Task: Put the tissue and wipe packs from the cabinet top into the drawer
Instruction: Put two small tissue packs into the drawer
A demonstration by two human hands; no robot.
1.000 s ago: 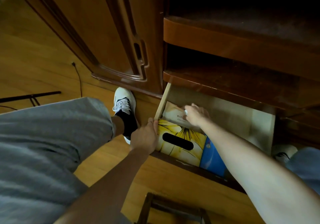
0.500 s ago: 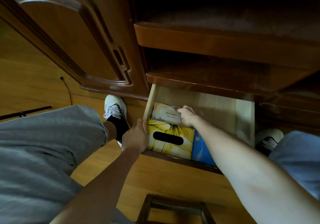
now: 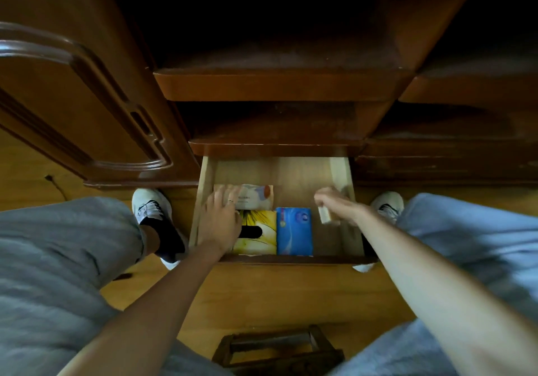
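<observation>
Three packs lie in the open drawer [image 3: 339, 171] as we look down: a yellow tissue box [image 3: 262, 234] at the front left, a blue pack [image 3: 294, 231] just beside it on its right, and a pale wipe pack [image 3: 256, 196] behind the yellow box, toward the back. Our left hand [image 3: 219, 221] rests over the yellow box with straight fingers reaching onto the wipe pack, pressing it flat, not clasping it. Our right hand [image 3: 334, 205] hovers over the bare right part of the drawer; it is blurred, and something small and pale shows at it, so we cannot tell whether its grip has closed on anything.

We judge the packing to be far along, though the cabinet top is out of view, so we cannot say whether packs are left there.

What could go wrong from here: the wipe pack looks soft and sits slightly over the yellow box's back edge, so it may ride up and catch under the cabinet front when the drawer is pushed in. Our fingers are inside the drawer, and closing it before both hands are out would pinch them. A stool [image 3: 279, 349] stands on the floor close behind, easy to knock when we rise.
</observation>
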